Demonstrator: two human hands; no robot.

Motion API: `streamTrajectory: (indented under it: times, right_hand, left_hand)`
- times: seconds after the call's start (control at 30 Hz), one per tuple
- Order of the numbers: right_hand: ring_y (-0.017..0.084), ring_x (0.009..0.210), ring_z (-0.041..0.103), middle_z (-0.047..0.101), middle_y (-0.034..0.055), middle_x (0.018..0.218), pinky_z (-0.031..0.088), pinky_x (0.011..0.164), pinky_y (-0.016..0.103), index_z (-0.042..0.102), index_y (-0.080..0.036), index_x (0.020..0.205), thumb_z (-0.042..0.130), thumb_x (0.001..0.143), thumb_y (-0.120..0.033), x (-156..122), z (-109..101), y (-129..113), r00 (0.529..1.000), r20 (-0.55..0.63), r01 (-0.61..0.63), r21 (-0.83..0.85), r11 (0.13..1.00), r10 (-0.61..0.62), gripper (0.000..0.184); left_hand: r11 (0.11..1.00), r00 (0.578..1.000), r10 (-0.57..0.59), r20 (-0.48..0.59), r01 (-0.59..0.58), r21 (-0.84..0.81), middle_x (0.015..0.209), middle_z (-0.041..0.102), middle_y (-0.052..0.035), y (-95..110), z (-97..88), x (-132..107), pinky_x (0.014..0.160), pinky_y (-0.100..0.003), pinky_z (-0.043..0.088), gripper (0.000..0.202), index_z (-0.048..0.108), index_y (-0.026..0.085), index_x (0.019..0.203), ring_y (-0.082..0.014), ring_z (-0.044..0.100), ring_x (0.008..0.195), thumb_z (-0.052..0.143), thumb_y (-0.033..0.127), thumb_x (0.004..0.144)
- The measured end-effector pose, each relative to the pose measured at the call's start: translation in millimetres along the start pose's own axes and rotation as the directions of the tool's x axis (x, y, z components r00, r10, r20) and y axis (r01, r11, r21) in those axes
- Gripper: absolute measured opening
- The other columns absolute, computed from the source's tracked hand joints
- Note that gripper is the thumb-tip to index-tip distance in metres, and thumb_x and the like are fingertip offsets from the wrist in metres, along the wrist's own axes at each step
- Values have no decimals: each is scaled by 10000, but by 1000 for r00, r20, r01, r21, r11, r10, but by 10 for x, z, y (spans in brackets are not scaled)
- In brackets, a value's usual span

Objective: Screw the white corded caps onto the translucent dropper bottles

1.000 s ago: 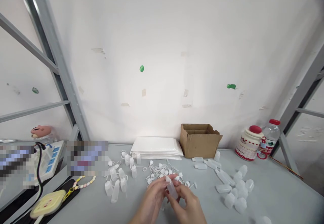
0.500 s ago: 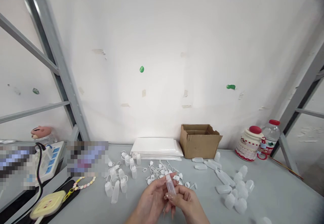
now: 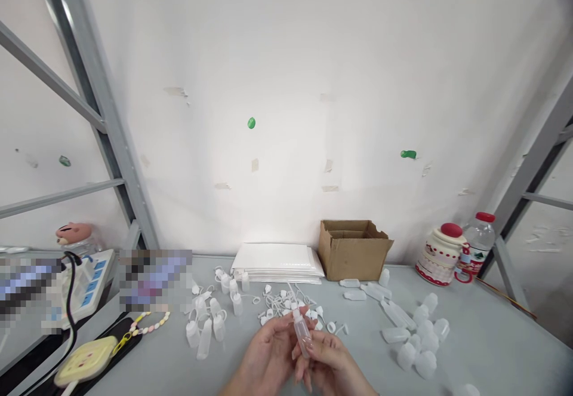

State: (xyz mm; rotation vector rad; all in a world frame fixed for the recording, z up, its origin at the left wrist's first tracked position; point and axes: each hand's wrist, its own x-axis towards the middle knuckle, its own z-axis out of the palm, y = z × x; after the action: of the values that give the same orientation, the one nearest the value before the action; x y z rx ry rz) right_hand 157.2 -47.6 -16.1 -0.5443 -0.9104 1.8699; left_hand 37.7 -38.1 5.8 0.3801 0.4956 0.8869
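A small translucent plastic squeeze bottle (image 3: 302, 335) stands tilted between my two hands, its white top pointing away from me. My right hand (image 3: 333, 360) pinches the lower part of its body between thumb and fingers. Around the neck and top close the thumb and fingertips of my left hand (image 3: 268, 351). Just beyond lies a pile of white caps with looped cords (image 3: 280, 303). Capped bottles (image 3: 205, 339) form a group on the left. To the right are several uncapped bottles (image 3: 396, 313), some lying, some clustered.
At the back are a stack of white envelopes (image 3: 273, 261) and an open cardboard box (image 3: 356, 258). A decorated jar (image 3: 439, 255) and a red-capped drink bottle (image 3: 480, 238) stand at right. On the left are a power strip (image 3: 96, 285) and a yellow case (image 3: 85, 360).
My right hand has shifted slightly right and down along the bottle, showing more of its body. My left hand stays almost in place at the top.
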Motion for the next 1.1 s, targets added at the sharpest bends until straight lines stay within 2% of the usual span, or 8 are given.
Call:
streamTrajectory:
  times: [0.13, 0.3, 0.43, 0.6, 0.7, 0.77, 1.1]
  right_hand:
    - [70, 328, 496, 642, 57, 422, 273, 334, 154, 713, -88, 618, 716, 612, -389, -11, 2, -7, 997, 58, -45, 47, 998, 43, 302]
    - [71, 337, 513, 653, 48, 429, 301, 350, 149, 710, -102, 603, 688, 651, -381, -24, -23, 13, 994, 92, -63, 88, 994, 55, 285]
    - [89, 363, 555, 657, 55, 431, 320, 362, 152, 708, -95, 603, 704, 642, -346, -13, -47, 33, 994, 99, -68, 154, 986, 53, 254]
    - [81, 353, 540, 650, 53, 424, 309, 354, 151, 705, -76, 609, 690, 652, -334, 12, -91, 67, 993, 107, -61, 183, 981, 42, 262]
    - [77, 362, 533, 645, 45, 422, 308, 363, 154, 703, -78, 616, 668, 682, -327, 7, -101, 74, 994, 106, -45, 181, 982, 26, 260]
    - [75, 358, 524, 640, 51, 417, 308, 369, 160, 700, -71, 616, 655, 697, -324, 1, -100, 72, 994, 104, -36, 171, 985, 19, 270]
    - [85, 383, 549, 658, 76, 446, 264, 361, 148, 689, -62, 631, 644, 702, -305, -9, -74, 14, 996, 91, -40, 168, 985, 25, 256]
  left_hand:
    - [999, 999, -16, 45, 17, -43, 666, 639, -57, 19, 29, -31, 569, -242, 413, 211, 654, 108, 773, -149, 578, 639, 461, 179, 731]
    - [997, 991, -24, 131, 34, -75, 714, 683, -75, 35, 43, -57, 678, -272, 415, 234, 671, 95, 748, -161, 595, 667, 447, 141, 699]
    - [997, 990, -19, 138, 28, -67, 705, 687, -63, 27, 30, -50, 676, -279, 398, 215, 670, 102, 747, -161, 586, 650, 467, 153, 698]
    - [1000, 993, -17, 119, 20, -22, 679, 657, -60, 16, -3, -37, 665, -273, 383, 223, 652, 100, 787, -145, 553, 627, 453, 178, 723]
    - [1000, 991, -11, 137, 12, -6, 712, 651, -66, 15, -18, -32, 701, -278, 380, 233, 645, 95, 806, -154, 558, 675, 445, 188, 732]
    - [1000, 991, 5, 137, -6, 8, 650, 629, -54, 12, -26, -25, 713, -280, 378, 223, 643, 103, 788, -165, 559, 701, 448, 197, 734]
    - [987, 979, 63, 193, -90, 133, 543, 565, 3, -13, -88, 27, 651, -294, 375, 233, 624, 146, 862, -151, 534, 527, 457, 283, 775]
